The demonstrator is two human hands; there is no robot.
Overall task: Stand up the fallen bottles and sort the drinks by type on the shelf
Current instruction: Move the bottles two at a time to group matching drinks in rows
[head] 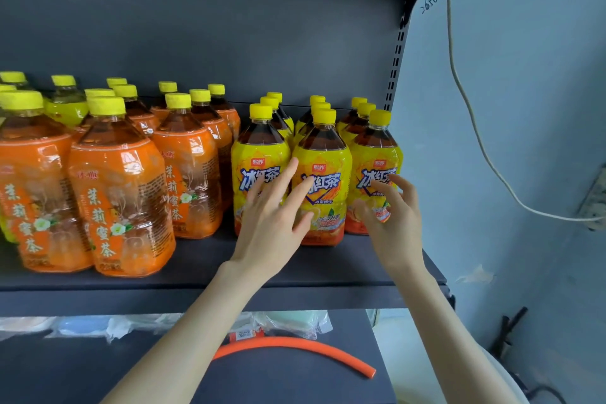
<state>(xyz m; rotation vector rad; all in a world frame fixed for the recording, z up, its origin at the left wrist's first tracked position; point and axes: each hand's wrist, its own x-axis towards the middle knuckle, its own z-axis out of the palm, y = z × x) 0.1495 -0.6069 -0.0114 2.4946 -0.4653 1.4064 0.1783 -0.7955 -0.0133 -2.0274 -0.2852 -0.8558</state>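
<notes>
Several upright yellow-label iced tea bottles (pixel 323 180) stand in three rows on the right of the dark shelf (pixel 196 275). Several orange-label jasmine tea bottles (pixel 121 193) stand upright on the left, with one yellow-label bottle (pixel 65 108) among them near the back. My left hand (pixel 272 216) is spread, its straight fingers touching the two front yellow bottles on the left. My right hand (pixel 390 213) hovers with loosely bent fingers at the front right yellow bottle (pixel 373 170), gripping nothing. No bottle lies on its side.
An orange tube (pixel 295 346) and plastic-wrapped packs (pixel 288 321) lie on the lower shelf. A white cable (pixel 475 128) hangs along the pale wall at the right. The shelf's slotted upright (pixel 395 65) stands at the right rear.
</notes>
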